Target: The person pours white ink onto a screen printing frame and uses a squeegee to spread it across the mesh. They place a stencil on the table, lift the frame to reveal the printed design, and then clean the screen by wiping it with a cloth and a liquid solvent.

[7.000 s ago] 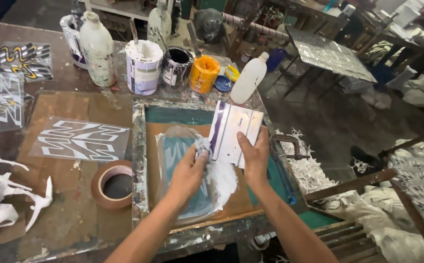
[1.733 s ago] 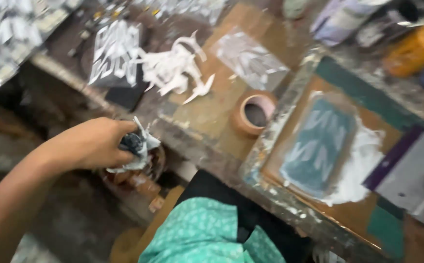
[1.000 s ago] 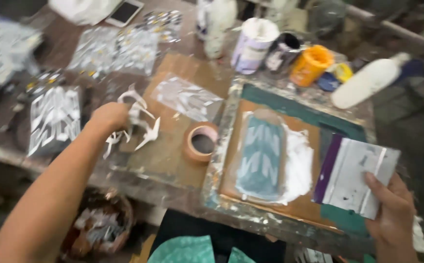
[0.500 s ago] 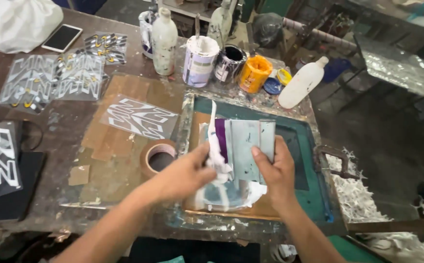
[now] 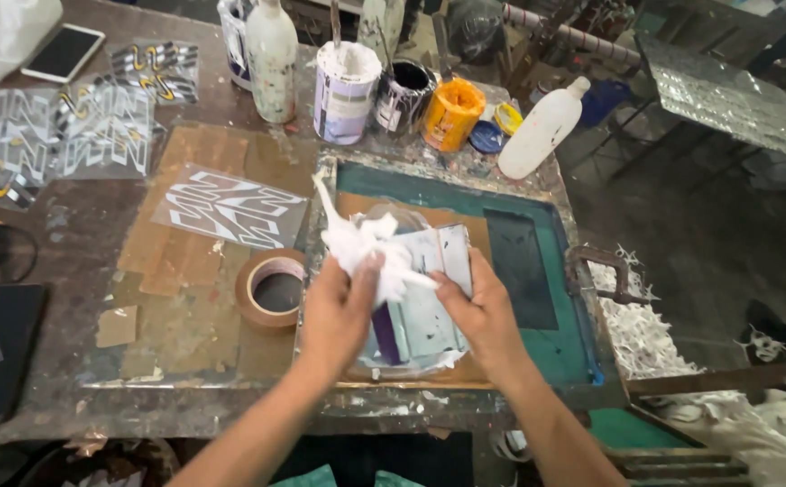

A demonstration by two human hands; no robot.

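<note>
My left hand [image 5: 337,311] has its fingers closed around a crumpled wad of white plastic film [image 5: 367,245], pressing it against the top edge of a flat squeegee with a paint-smeared pale blade and a purple strip [image 5: 415,302]. My right hand [image 5: 481,316] grips that squeegee from its right side, thumb on the face and the other fingers wrapped behind it. Both hands hold the tool just above the wooden-framed printing screen with green mesh [image 5: 537,347], which lies on the stained, paint-marked counter [image 5: 77,397] in front of me. Part of the screen's brown taped centre shows around my hands, and a dark rectangular window in the mesh [image 5: 519,266] sits just to the right of the squeegee

To the left of the frame, close to my left hand, lies a roll of brown tape [image 5: 271,289]. Farther left is a clear sheet printed with a white zigzag pattern [image 5: 229,207], resting on pieces of brown cardboard [image 5: 185,261]. At the far end of the screen stand a white paint tub [image 5: 346,90], a black tin [image 5: 404,95], an orange pot [image 5: 451,113], and a white plastic bottle lying tilted [image 5: 542,126]. A taller white spattered bottle [image 5: 271,59] stands to the left of the tub. A phone [image 5: 64,52] lies at the far left corner
</note>
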